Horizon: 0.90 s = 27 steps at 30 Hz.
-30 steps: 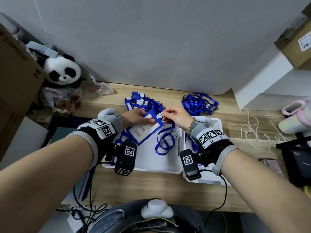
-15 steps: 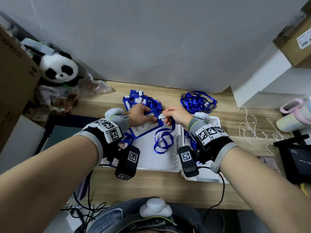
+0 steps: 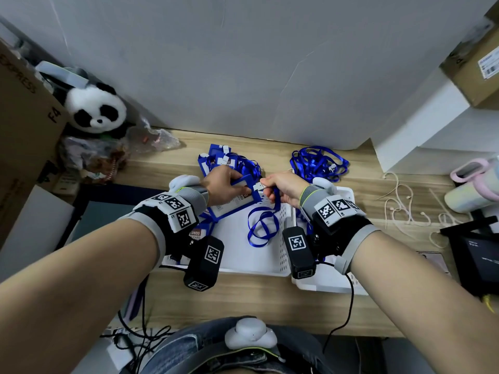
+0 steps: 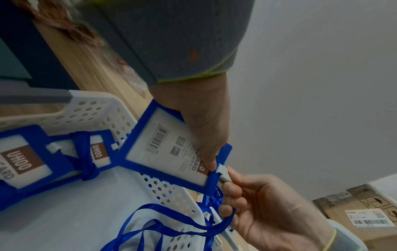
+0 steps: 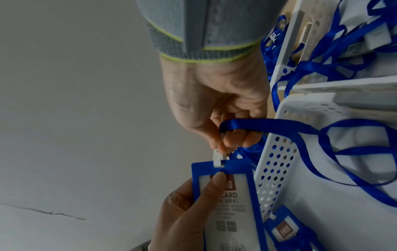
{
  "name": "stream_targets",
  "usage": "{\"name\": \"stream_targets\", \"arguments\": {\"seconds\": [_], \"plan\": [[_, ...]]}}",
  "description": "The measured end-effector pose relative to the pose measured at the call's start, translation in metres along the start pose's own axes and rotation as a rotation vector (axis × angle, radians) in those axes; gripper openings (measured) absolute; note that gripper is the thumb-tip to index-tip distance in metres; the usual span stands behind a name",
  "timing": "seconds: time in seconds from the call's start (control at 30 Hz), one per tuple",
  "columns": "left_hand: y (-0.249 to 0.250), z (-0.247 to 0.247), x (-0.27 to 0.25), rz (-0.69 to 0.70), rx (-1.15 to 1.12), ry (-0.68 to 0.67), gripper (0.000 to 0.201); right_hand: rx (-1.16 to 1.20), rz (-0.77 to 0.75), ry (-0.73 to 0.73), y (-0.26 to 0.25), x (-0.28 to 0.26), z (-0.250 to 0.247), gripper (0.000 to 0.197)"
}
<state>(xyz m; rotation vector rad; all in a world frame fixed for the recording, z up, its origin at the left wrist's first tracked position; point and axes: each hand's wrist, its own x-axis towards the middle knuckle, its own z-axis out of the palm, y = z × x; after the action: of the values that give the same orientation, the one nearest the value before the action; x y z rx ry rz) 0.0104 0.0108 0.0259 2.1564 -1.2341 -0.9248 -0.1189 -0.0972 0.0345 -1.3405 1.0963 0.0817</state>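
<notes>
One light wooden desktop (image 3: 243, 300) is carrying two white perforated plastic baskets side by side, the left basket (image 3: 282, 238) and the right basket (image 3: 324, 284) touching along their inner walls. Above the left basket's far edge the left hand (image 3: 224, 182) and the right hand (image 3: 283, 184) are meeting fingertip to fingertip. The left hand is gripping a blue rectangular plastic badge holder (image 4: 167, 147) with a printed card inside it, thumb pressing on the front near the top edge, and is keeping it tilted in the air over that basket's far right corner. A blue satin lanyard ribbon (image 3: 262, 225) is hanging from the right hand, looping over its curled fingers and trailing in loose coils onto the left basket's floor. The right hand is pinching a small white plastic clip (image 5: 218, 159) between thumb and forefinger, and the clip is sitting at the slot in the holder's top edge, just beside the left thumb tip.
</notes>
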Motion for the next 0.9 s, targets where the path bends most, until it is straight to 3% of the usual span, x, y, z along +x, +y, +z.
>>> {"name": "stream_targets", "arguments": {"seconds": [0.13, 0.37, 0.5, 0.63, 0.73, 0.9], "plan": [[0.002, -0.002, 0.002, -0.007, 0.007, -0.023, 0.012, 0.025, 0.017, 0.036, 0.002, 0.004, 0.004, 0.027], [-0.006, -0.015, 0.001, -0.106, -0.206, -0.142, 0.015, -0.128, -0.328, 0.067, 0.010, 0.007, 0.005, 0.026], [-0.012, -0.015, -0.002, -0.130, -0.366, -0.207, 0.008, -0.261, -0.415, 0.124, 0.011, 0.009, 0.006, 0.012], [-0.014, -0.015, -0.004, -0.154, -0.475, -0.272, 0.015, -0.297, -0.408, 0.202, 0.014, 0.010, 0.005, 0.020], [-0.015, -0.016, -0.005, -0.184, -0.472, -0.327, 0.009, -0.080, -0.361, 0.152, 0.010, 0.006, 0.003, 0.013], [-0.002, -0.011, -0.005, -0.172, -0.519, -0.360, 0.013, 0.440, -0.278, -0.004, -0.010, -0.008, 0.002, 0.019]]}}
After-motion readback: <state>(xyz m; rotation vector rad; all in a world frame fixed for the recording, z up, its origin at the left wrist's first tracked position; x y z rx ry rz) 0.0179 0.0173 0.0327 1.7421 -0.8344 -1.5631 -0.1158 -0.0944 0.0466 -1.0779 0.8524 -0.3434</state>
